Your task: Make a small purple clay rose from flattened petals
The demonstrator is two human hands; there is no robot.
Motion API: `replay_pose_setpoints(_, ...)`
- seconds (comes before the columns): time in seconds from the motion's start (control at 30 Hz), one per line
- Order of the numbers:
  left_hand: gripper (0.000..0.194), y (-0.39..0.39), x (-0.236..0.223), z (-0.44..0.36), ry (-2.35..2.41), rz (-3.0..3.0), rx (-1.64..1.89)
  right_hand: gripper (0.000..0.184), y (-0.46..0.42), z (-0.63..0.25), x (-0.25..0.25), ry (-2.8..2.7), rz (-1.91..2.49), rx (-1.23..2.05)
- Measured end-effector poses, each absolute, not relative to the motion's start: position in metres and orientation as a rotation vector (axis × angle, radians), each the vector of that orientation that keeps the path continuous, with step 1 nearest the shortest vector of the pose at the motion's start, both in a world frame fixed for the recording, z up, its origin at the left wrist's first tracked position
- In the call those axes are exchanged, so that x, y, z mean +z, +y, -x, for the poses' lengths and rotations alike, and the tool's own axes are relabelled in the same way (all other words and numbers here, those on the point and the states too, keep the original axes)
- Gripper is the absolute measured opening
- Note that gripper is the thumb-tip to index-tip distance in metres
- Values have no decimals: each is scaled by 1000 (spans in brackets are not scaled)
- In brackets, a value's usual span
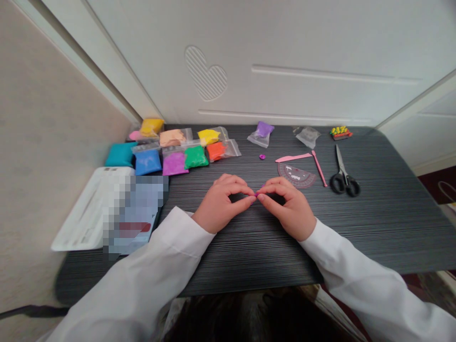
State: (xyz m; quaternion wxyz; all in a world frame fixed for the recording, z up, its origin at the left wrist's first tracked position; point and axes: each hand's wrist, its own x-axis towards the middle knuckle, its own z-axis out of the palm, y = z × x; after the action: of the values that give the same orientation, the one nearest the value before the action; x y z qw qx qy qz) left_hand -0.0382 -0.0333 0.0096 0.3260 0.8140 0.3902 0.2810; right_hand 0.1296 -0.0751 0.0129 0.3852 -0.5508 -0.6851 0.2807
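L hand (225, 199) & R hand (291, 205) are pinching purple piece (256, 194); prob. weighing little, denting easily; ends needing light hold.

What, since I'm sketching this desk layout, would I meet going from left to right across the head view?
Flat white item, blue packet, magenta packet, left hand, purple piece held at the fingertips, right hand, thin pink rod, scissors.
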Motion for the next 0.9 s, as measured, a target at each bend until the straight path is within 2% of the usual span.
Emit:
replay_pose_setpoints(0.3,15,-33,9,38,1034,-2156,704,9,-75,-132,13,-1803,1487,574)
replay_pose_setpoints(0.9,13,-26,8,46,1085,-2381,483,9,-73,-134,6,-1952,1638,613)
